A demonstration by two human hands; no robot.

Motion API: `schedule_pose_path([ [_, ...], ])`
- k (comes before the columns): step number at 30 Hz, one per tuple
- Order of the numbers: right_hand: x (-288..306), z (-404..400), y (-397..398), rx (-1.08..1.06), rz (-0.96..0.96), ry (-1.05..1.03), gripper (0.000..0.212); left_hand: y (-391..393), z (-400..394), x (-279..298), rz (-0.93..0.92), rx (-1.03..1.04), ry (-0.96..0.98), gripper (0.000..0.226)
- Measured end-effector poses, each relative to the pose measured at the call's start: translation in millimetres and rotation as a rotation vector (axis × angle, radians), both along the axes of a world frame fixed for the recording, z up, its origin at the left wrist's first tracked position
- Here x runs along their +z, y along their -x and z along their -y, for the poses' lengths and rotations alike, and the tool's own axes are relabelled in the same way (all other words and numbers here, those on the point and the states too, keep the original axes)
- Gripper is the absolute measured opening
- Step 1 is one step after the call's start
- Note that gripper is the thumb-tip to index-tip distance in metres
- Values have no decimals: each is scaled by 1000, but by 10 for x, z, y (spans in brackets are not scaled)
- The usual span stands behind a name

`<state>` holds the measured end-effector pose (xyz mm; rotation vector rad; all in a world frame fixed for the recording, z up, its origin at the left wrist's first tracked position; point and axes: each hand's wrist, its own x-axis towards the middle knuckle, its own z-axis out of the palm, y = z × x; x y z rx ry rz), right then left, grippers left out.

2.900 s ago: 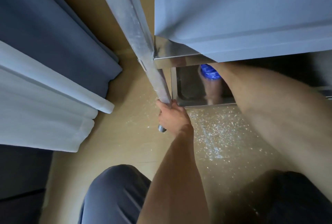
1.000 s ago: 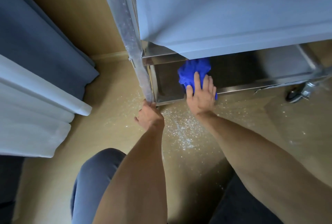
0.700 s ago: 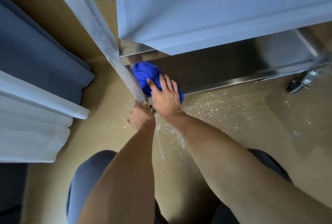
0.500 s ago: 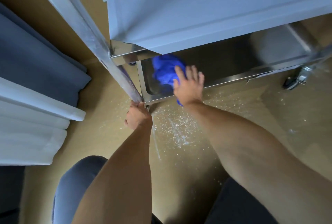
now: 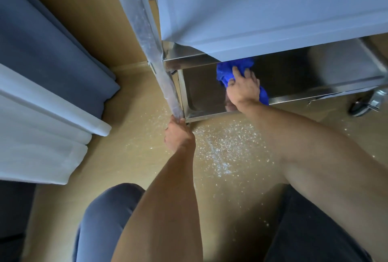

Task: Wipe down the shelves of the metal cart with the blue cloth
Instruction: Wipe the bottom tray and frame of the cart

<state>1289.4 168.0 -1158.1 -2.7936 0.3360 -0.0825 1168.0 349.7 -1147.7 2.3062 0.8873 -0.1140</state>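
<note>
Since half a second before, the right hand [image 5: 244,88] and the blue cloth [image 5: 235,68] had slid further along the bottom shelf [image 5: 201,96], away from the corner post [image 5: 151,47], and the cloth now reached up under the edge of the shelf above. That hand lay flat on the cloth, fingers straight and spread, pressing it against the shiny metal; a tail of cloth hung out at about 4 o'clock from the hand, over the shelf's front rim. A dim reflection of the forearm showed in the metal just at 8 o'clock from the wrist.

At 7 o'clock from the right hand, the left hand [image 5: 178,135] had stayed at the foot of the corner post, fingers curled round it where it met the floor [image 5: 130,156]. White crumbs [image 5: 226,150] lay scattered on the floor between the two forearms, just in front of the shelf. A caster wheel [image 5: 362,107] stood at 3 o'clock from the right hand, well apart. The upper shelf [image 5: 262,9] filled the top of the view, and curtains [image 5: 42,72], dark blue and white, hung at 9 o'clock. The person's knees in dark trousers [image 5: 100,219] showed at 6 o'clock.
</note>
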Motion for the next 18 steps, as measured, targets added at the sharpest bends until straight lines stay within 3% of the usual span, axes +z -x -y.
schedule_pose_path([
  [4, 66, -870, 239, 280, -2, -47, 53, -5, -5, -2, 2, 8, 26, 26],
  [8, -120, -935, 781, 312, 126, -56, 51, -18, -13, 22, -24, 37, 21, 26],
  [12, -266, -242, 747, 69, 212, -22, 48, 30, 50, -14, 15, 46, 15, 27],
  [18, -366, 1231, 584, -572, 275, -190, 54, 25, 126, -28, 32, 82, 22, 33],
])
